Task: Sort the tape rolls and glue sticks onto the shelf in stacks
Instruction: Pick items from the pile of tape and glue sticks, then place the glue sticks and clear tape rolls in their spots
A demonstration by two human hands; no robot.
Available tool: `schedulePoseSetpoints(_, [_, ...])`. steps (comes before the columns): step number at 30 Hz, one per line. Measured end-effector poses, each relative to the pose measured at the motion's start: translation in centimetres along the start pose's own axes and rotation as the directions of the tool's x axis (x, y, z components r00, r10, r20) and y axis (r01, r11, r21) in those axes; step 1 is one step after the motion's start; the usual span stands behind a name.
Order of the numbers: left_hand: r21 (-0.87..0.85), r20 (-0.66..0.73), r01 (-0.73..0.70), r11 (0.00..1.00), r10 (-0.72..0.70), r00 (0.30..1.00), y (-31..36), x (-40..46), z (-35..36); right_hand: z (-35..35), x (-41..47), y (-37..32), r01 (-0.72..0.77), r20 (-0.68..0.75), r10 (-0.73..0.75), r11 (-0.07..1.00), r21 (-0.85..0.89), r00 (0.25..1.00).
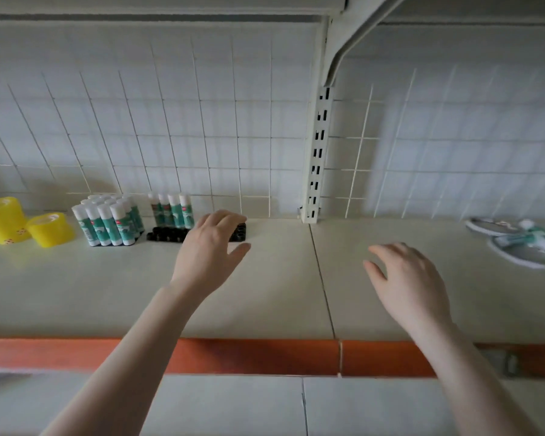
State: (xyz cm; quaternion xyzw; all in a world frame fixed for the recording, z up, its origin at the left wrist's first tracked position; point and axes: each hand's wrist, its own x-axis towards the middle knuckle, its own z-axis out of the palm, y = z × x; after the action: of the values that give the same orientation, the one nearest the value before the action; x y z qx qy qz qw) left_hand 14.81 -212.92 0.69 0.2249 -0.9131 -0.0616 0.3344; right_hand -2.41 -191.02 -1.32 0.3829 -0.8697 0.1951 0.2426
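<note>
Cream shelf with orange front edge, wire grid back. My left hand reaches over the black tray, fingers relaxed, holding nothing. My right hand hovers apart, loosely spread, holding nothing. 2 yellow tape rolls sit far left. Full block of glue sticks beside them; 4 glue sticks stand upright in the tray's back row. Blurred items far right, can't tell what.

Bare forearms (no sleeves), unadorned hands
</note>
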Motion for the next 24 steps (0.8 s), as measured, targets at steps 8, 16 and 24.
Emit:
schedulePoseSetpoints(8, [-0.093, 0.061, 0.012, 0.996, -0.006, 0.998, 9.2, -3.2, 1.6, -3.7, -6.0, 7.9, -0.018, -0.147, 0.017, 1.0, -0.005, 0.989])
schedulePoseSetpoints(16, [-0.112, 0.041, -0.018, 0.994, 0.023, 0.999, 20.9, -1.7, 5.7, -7.0, -7.7, 19.3, -0.028, -0.234, 0.022, 0.999, -0.022, 0.972])
schedulePoseSetpoints(24, [-0.154, 0.024, 0.053, 0.987, -0.05, 0.998, 35.8, 0.0, 14.8, -9.8, -7.4, 35.9, 0.083, -0.222, -0.08, 0.997, 0.006, 0.972])
